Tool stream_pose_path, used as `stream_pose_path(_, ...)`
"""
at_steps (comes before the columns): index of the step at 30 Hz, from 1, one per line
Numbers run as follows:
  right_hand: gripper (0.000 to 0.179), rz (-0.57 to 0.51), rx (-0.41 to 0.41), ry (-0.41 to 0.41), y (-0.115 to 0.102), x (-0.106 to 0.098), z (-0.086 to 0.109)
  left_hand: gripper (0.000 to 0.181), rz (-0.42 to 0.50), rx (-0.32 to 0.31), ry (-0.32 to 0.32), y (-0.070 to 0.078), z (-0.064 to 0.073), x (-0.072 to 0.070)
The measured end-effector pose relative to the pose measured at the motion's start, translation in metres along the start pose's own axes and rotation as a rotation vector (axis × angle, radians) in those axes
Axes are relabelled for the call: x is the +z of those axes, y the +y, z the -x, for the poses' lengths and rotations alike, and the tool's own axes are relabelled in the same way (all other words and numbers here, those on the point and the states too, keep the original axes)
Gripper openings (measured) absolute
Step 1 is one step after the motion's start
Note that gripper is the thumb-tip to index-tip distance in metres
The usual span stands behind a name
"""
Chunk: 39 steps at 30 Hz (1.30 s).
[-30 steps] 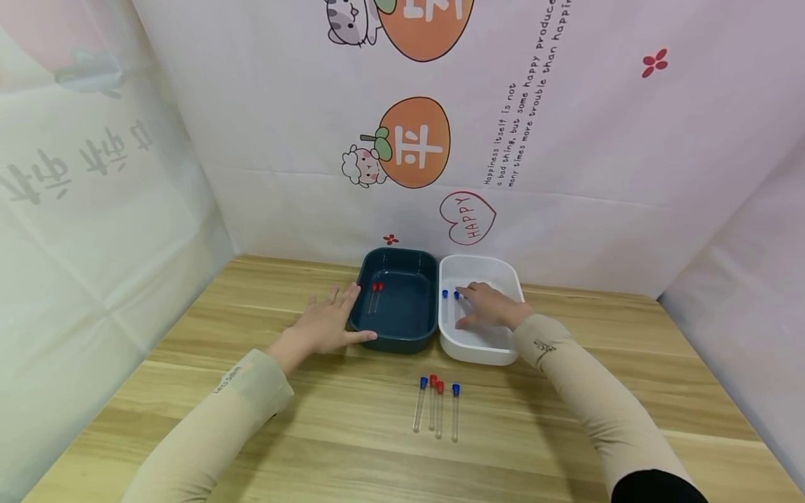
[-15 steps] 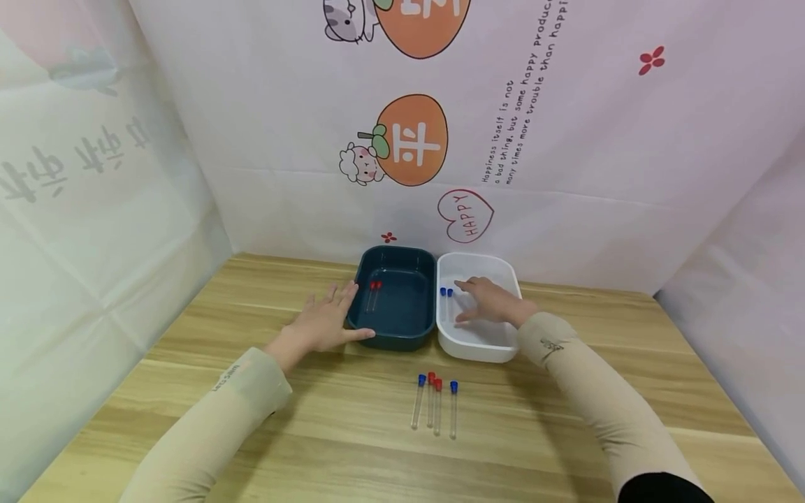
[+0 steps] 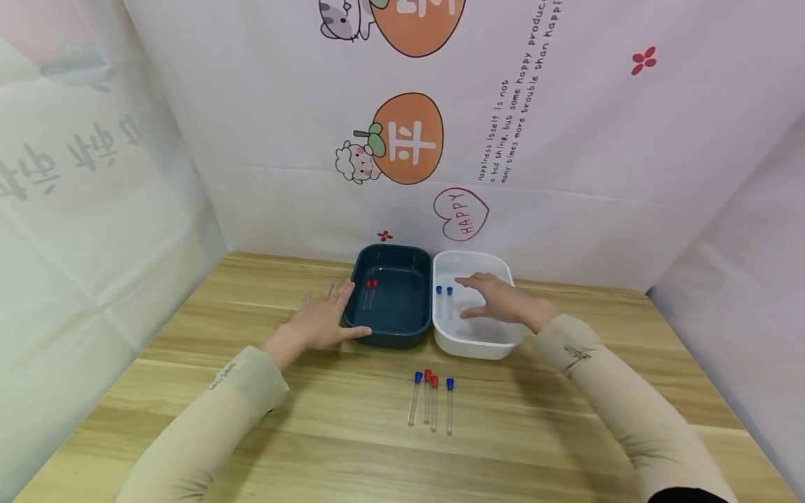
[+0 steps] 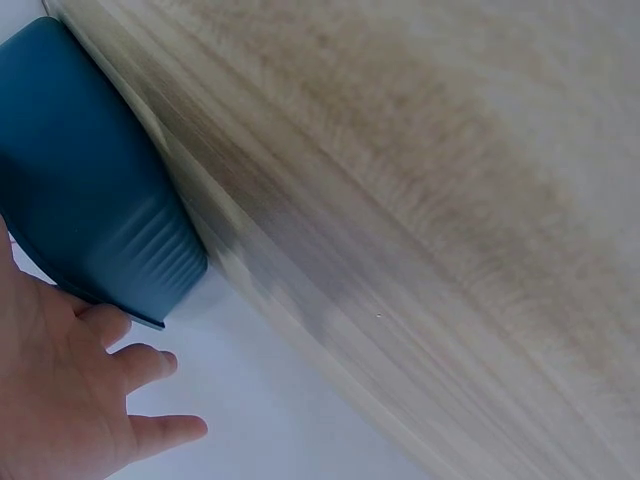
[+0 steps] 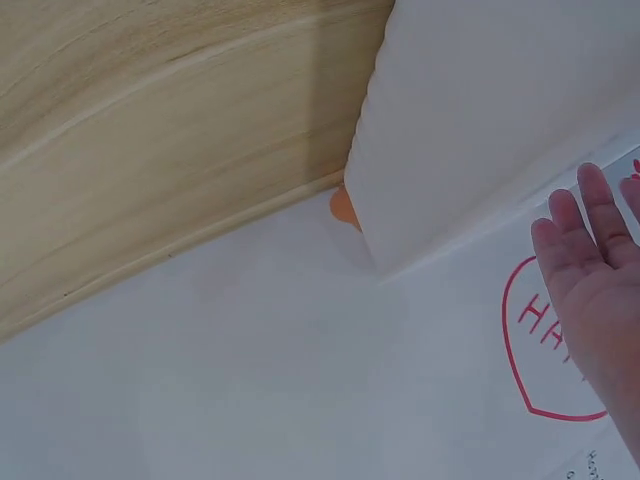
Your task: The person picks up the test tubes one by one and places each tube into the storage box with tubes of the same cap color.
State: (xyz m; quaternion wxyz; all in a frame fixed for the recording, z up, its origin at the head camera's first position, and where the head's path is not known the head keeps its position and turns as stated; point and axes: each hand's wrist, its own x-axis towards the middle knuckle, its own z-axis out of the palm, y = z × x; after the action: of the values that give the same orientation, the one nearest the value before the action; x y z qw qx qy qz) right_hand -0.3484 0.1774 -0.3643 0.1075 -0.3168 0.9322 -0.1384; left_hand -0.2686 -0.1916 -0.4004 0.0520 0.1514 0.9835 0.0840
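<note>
My left hand (image 3: pixel 319 323) lies with spread fingers against the left rim of a dark teal box (image 3: pixel 395 339), its thumb at the front edge. Inside that box are two red-capped test tubes (image 3: pixel 370 293). Over the adjoining white box (image 3: pixel 476 349) hovers my right hand (image 3: pixel 503 300), its fingers extended and holding nothing. Just left of those fingers, two blue-capped test tubes (image 3: pixel 449 300) lie in the white box. In the right wrist view, the right hand (image 5: pixel 605 290) shows an empty palm.
In front of the boxes, two blue-capped tubes (image 3: pixel 449 405) and two red-capped tubes (image 3: pixel 434 405) lie on the wooden table (image 3: pixel 339 447). A printed white cloth (image 3: pixel 283 188) hangs right behind the boxes, with more cloth at both sides.
My right hand has let go of the right-hand blue-capped tube in the white box and drawn slightly away to the right. The left hand keeps its place on the teal box.
</note>
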Motion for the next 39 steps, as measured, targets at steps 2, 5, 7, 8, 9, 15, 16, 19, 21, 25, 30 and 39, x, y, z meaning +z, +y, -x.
stream_pose_path(2,0.077,-0.003,-0.017,0.014,-0.003,-0.001,0.005,0.111,0.004,-0.001,0.002,0.0,0.0,0.0)
stream_pose_path(5,0.075,-0.011,-0.038,0.043,-0.007,-0.003,0.012,0.11,0.006,-0.001,0.002,0.0,0.001,-0.001)
stream_pose_path(7,0.073,-0.013,-0.052,0.07,-0.009,-0.003,0.017,0.11,0.006,0.002,0.005,0.0,0.001,-0.001)
stream_pose_path(8,0.071,-0.008,-0.064,0.089,-0.01,-0.004,0.02,0.11,0.006,0.002,0.004,0.0,0.001,-0.001)
stream_pose_path(9,0.07,-0.007,-0.07,0.106,-0.011,-0.004,0.022,0.11,0.006,0.002,0.003,0.0,0.001,-0.001)
stream_pose_path(15,0.063,0.008,-0.089,0.2,-0.017,-0.006,0.034,0.111,-0.004,0.002,0.007,0.0,0.0,0.0)
stream_pose_path(16,0.062,0.008,-0.091,0.212,-0.018,-0.006,0.036,0.111,-0.004,0.003,0.008,0.0,0.0,0.0)
stream_pose_path(19,0.06,-0.003,-0.111,0.246,-0.021,-0.007,0.042,0.111,0.001,0.003,0.008,0.0,0.001,0.0)
stream_pose_path(21,0.059,-0.013,-0.126,0.265,-0.023,-0.008,0.046,0.111,0.002,0.005,0.008,0.0,0.001,-0.001)
stream_pose_path(25,0.057,-0.035,-0.152,0.286,-0.028,-0.009,0.055,0.111,0.004,0.007,0.004,0.0,0.001,0.0)
stream_pose_path(30,0.056,-0.046,-0.165,0.316,-0.034,-0.011,0.066,0.112,0.009,0.004,0.006,0.0,0.0,-0.001)
stream_pose_path(39,0.056,-0.07,-0.159,0.325,-0.051,-0.003,0.092,0.111,0.023,0.013,0.009,0.002,0.003,0.0)
